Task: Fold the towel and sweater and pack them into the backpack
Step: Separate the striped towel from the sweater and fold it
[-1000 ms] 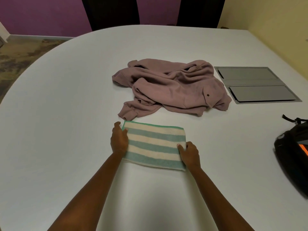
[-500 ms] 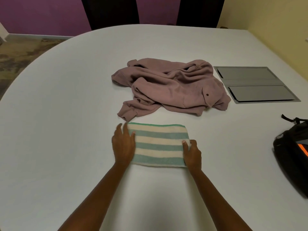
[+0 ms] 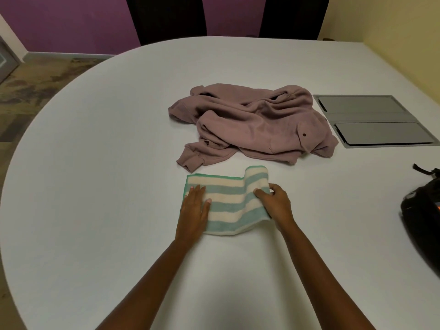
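A green-and-cream striped towel (image 3: 228,201) lies folded on the white table (image 3: 95,186) in front of me. My left hand (image 3: 194,208) rests flat on the towel's left part, fingers spread. My right hand (image 3: 276,206) grips the towel's right end and holds it lifted and curled over toward the left. Beyond the towel a mauve sweater (image 3: 252,125) lies crumpled, one cuff near the towel's far edge. A black backpack (image 3: 423,215) with an orange detail sits at the right edge of view, partly cut off.
A grey recessed panel (image 3: 371,120) with two lids is set into the table right of the sweater. Dark chair backs (image 3: 166,17) stand beyond the far table edge. A yellow wall runs along the right, carpet floor at the left.
My right hand has taken hold of the towel's right end and raised it, curling it leftward. My left hand slid further onto the towel and flattened.
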